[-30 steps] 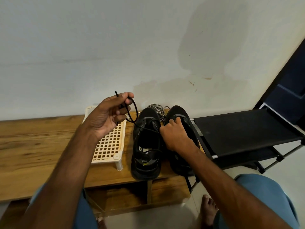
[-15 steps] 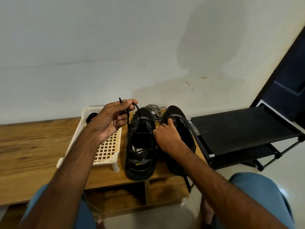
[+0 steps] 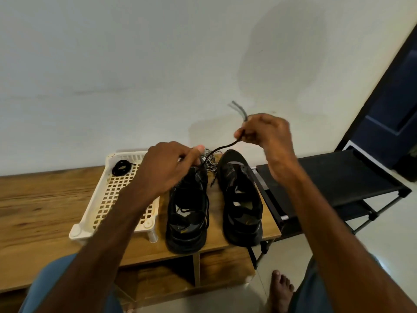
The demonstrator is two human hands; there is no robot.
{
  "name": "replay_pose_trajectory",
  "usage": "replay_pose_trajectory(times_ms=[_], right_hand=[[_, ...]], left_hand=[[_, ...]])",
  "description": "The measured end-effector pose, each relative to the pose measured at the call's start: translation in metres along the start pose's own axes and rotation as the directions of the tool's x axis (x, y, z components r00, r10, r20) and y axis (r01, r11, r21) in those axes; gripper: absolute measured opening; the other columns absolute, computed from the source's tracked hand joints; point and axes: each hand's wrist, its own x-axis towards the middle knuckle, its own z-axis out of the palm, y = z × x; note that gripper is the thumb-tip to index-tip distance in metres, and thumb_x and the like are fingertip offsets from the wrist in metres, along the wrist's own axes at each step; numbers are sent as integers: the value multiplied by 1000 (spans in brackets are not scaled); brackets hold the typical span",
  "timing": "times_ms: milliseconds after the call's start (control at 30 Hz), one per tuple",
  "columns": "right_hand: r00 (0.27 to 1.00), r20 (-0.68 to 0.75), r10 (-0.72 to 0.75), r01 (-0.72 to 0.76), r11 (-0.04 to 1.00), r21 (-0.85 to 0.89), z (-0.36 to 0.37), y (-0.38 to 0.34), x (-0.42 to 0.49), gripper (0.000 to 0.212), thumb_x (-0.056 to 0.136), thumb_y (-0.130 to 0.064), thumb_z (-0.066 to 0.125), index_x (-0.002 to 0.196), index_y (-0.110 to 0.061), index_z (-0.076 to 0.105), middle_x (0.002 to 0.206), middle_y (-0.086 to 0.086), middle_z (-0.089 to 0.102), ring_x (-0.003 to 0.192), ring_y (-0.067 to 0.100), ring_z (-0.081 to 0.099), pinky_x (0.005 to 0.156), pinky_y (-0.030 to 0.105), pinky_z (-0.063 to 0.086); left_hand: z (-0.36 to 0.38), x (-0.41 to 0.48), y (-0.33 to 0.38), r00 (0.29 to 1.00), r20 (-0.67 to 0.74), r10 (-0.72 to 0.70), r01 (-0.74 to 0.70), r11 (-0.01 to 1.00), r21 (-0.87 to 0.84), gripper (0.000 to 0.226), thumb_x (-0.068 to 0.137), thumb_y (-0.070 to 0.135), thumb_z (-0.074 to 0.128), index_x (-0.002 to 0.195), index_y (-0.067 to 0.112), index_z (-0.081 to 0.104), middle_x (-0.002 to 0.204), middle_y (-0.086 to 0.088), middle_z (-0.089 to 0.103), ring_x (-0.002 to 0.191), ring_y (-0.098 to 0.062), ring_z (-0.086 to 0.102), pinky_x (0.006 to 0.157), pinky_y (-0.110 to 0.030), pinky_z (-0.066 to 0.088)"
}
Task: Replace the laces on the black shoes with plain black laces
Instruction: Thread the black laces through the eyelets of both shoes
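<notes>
Both moved: right hand (image 3: 264,132) lifts lace (image 3: 223,148); left hand (image 3: 167,170), lowered, seemingly pinches it.

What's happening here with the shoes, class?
A person is lacing a black shoe on a wooden bench. The right hand holds up one end of a black lace, and the left hand pinches it near the shoe's toe. The second shoe stands alongside, patterned laces lie behind, and a spare black lace sits coiled in the white tray.
</notes>
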Motion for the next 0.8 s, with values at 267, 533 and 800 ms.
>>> replay_pose_trajectory(times_ms=[267,533,800], right_hand=[[938,71,338,-332,939,-87,-5,29,-4,14,93,-12,70,102,-1,73,83,15,78,70,19,74,72,33,62],[910,191,368,-347,928,-135,-16,44,31,23,95,-24,71,104,-3,72,90,13,79,85,25,78,77,30,62],[977,43,210,-140,774,-618,-31,71,42,4,92,-20,74,93,-18,76,84,-3,78,78,9,75,75,28,62]], left_hand=[[35,42,28,972,-222,82,-126,974,-189,33,87,31,78,59,16,69,71,11,70,63,0,63,63,-27,51],[77,85,22,975,187,-122,221,649,-728,21,89,33,78,103,17,82,97,6,80,100,-2,72,91,-22,51],[95,100,8,956,233,-178,291,670,-683,16,98,19,67,98,11,80,108,8,78,105,4,68,93,-14,48]])
